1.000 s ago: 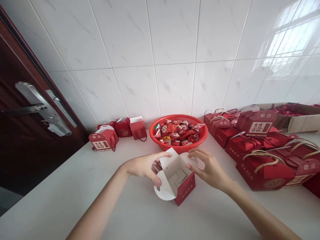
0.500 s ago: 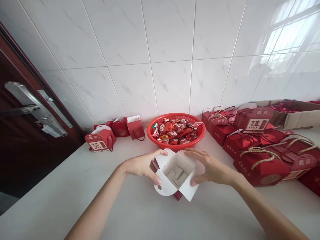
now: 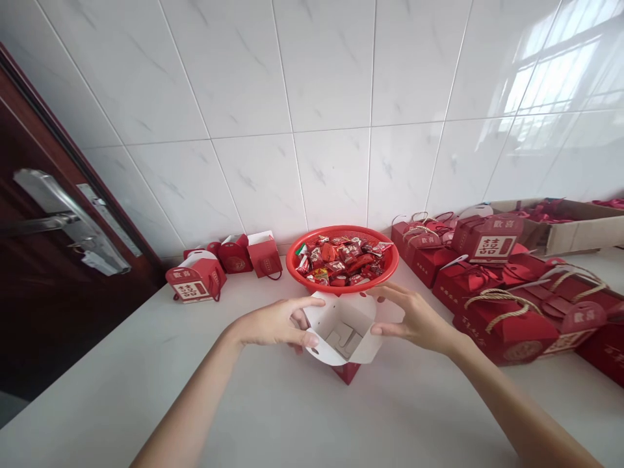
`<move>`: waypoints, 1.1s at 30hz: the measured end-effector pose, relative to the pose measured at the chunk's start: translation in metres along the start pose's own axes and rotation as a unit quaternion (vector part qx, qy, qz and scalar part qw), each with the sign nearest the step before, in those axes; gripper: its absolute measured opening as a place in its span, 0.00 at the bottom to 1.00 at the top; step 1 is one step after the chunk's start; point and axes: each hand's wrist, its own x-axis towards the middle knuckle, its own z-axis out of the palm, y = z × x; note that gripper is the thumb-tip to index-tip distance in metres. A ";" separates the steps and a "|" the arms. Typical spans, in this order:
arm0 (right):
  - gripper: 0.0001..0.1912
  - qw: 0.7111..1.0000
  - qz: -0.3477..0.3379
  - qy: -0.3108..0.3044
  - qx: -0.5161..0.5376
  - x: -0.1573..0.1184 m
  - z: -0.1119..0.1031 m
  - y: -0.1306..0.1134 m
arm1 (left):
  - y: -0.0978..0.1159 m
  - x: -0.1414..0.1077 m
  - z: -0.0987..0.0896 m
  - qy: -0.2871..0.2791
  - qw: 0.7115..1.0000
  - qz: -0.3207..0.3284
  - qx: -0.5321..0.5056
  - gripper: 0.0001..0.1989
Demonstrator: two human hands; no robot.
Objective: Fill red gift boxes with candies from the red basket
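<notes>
An open-topped carton [image 3: 347,372], red outside and white inside, stands on the pale table in front of a red basket [image 3: 298,276] of wrapped sweets. My left hand [image 3: 283,323] grips its left flaps between thumb and fingers. On the other side, my right hand [image 3: 407,318] holds the right flaps, with the thumb at the inner edge and the fingers behind. The carton's flaps spread outward, and its inside shows only the folded bottom panels.
Small red boxes [image 3: 195,276] stand at the back left near a dark door [image 3: 58,279]. Many red boxes with rope handles [image 3: 507,331] crowd the right side. Behind them sits a cardboard box [image 3: 580,235] with red items. A tiled wall [image 3: 331,175] rises behind.
The carton's flaps have been drawn more upright and inward, and more of its red front corner shows. My hands have shifted slightly with them. The view has tilted up a little.
</notes>
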 end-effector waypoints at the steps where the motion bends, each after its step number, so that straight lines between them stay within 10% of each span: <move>1: 0.28 1.000 0.003 0.015 0.017 0.003 -0.001 -0.001 | 0.002 -0.001 0.000 0.004 1.000 -0.003 0.007 0.48; 11: 0.07 0.997 0.043 0.056 0.016 0.079 0.006 0.007 | 0.011 -0.001 0.004 0.057 0.997 0.020 0.047 0.34; 23: 0.26 0.988 0.095 -0.077 -0.092 0.143 0.054 0.026 | 0.004 0.010 -0.001 0.212 0.965 0.156 -0.010 0.18; 33: 0.08 0.985 0.150 0.073 0.039 0.143 0.047 0.035 | 0.007 0.075 -0.033 0.334 0.921 0.178 0.096 0.15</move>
